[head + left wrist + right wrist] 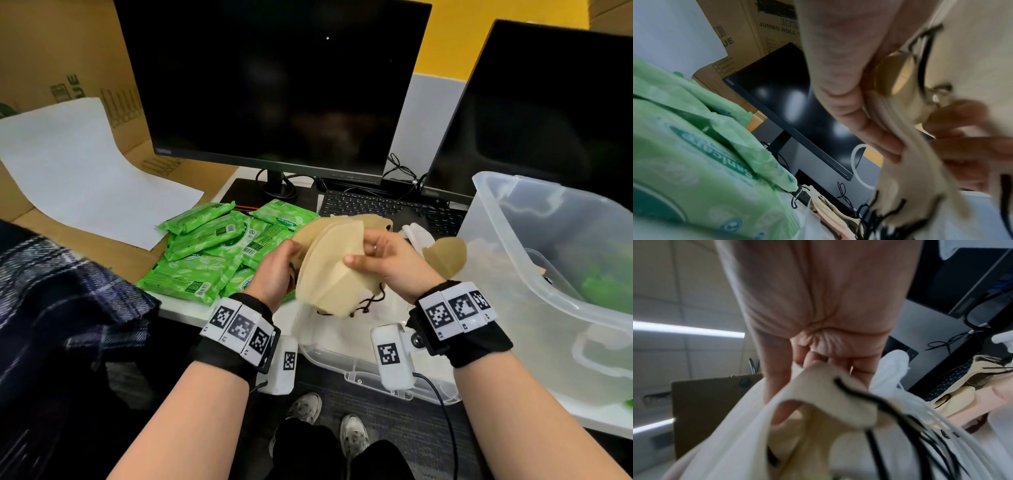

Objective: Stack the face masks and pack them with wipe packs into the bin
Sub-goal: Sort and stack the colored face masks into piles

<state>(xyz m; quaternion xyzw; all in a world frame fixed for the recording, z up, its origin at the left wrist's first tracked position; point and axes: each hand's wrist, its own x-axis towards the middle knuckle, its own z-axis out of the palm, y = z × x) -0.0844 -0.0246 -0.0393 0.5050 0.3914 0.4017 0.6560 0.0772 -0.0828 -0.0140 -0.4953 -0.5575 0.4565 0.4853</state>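
Observation:
A stack of beige face masks (330, 263) with black ear loops is held above the desk edge between both hands. My left hand (275, 272) grips its left side, thumb against the stacked edges (890, 116). My right hand (383, 258) pinches the right side, fingers curled over a mask's corner (818, 378). Another beige mask (445, 255) lies to the right by the clear plastic bin (513, 260). Several green wipe packs (212, 253) are piled on the desk to the left, also filling the left wrist view's lower left (694, 154).
Two dark monitors (274, 85) and a keyboard (376, 205) stand behind. The clear bin's lid (342, 353) lies under the hands. White paper (85, 171) over cardboard sits at the left; plaid fabric (51, 291) lies at the near left.

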